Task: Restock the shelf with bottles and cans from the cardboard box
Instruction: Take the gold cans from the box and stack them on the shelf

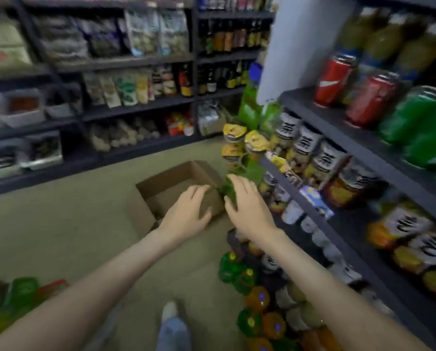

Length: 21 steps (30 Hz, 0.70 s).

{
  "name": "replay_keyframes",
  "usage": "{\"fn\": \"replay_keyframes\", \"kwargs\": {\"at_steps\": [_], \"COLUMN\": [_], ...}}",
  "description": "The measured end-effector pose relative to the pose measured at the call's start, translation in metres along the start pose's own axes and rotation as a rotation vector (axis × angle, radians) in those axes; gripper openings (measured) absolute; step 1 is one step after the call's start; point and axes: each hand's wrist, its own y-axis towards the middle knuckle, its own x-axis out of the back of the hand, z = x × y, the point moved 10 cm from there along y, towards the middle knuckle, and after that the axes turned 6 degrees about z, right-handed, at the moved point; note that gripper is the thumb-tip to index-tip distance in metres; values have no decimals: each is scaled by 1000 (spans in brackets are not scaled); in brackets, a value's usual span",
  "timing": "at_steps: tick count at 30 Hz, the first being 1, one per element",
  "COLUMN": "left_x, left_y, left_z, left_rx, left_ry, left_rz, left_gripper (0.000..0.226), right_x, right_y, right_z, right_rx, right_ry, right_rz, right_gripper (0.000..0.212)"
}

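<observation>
The right hand (247, 206) is stretched out low, its fingers curled over a small dark-green thing (227, 190) that it grips from above. The thing is too blurred to say whether it is a bottle or a can. It sits just past the right corner of the box, between the box and the shelf.

The left hand (186, 214) hangs beside it with fingers loosely bent and spread, thumb apart, holding nothing. Its fingertips nearly reach the green thing. I cannot tell whether it touches the cardboard under it.

Below both hands one open brown cardboard box (166, 179) stands on the beige floor (59, 236). Only its bare inner walls and bottom show.

To the right is the dark shelf unit (336, 120). On this board stand two red drink cans (334, 79), side by side, then a cluster of green plastic bottles (419, 127), too smeared to count. Behind them are three yellow-green bottles (386, 39).

The board below carries a row of at least four jars with black-and-white labels (309, 145). At its far end are four yellow-lidded tubs (256, 140), stacked two high.

Along the floor by the shelf's foot runs a line of round bottles. At least three are green (233, 267) and three are orange (260, 297).

Across the aisle, dark shelves hold bagged goods (140, 31).

At the bottom edge I see one blue-jeaned leg (172, 333).
</observation>
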Motion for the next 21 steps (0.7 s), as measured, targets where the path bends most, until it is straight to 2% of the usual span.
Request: {"fn": "replay_keyframes", "kwargs": {"at_steps": [6, 11, 15, 21], "left_x": [7, 12, -4, -69], "left_y": [34, 75, 118, 182], "left_z": [155, 249, 309, 409], "left_rx": [215, 345, 460, 648], "left_ry": [41, 33, 24, -47], "left_rz": [105, 219, 315, 436], "left_gripper": [52, 51, 50, 51], "right_x": [-109, -185, -229, -318], "right_y": [130, 210, 265, 353], "right_z": [17, 7, -29, -115], "right_rx": [67, 27, -69, -201], "right_ry": [-49, -97, -65, 4], "right_rz": [177, 370, 481, 672], "right_gripper": [54, 58, 60, 61]}}
